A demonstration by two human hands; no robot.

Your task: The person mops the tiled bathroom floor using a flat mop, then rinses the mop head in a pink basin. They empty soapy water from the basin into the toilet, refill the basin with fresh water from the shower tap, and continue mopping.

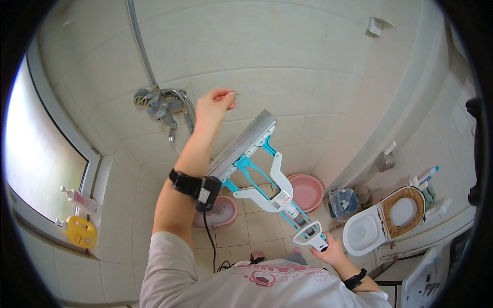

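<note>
My right hand (332, 251) grips the handle end of a sponge mop (278, 200) with a white and turquoise squeeze frame. The mop is raised and tilted, its long grey sponge head (246, 142) pointing up and away from me. My left hand (216, 103) is lifted beyond the sponge head, in front of the tiled wall, apart from the mop. Its thumb and fingers are pinched together on a small dark wisp (237, 94), too tiny to name. My left forearm and a black wrist device (208, 193) cover the sponge head's lower end.
A pink basin (232, 206) of sudsy water and stacked pink basins (308, 190) stand on the tiled floor. At right are a lidded bin (342, 204) and a toilet (362, 231). A shower mixer (161, 106) is on the wall; bottles (81, 231) line the windowsill at left.
</note>
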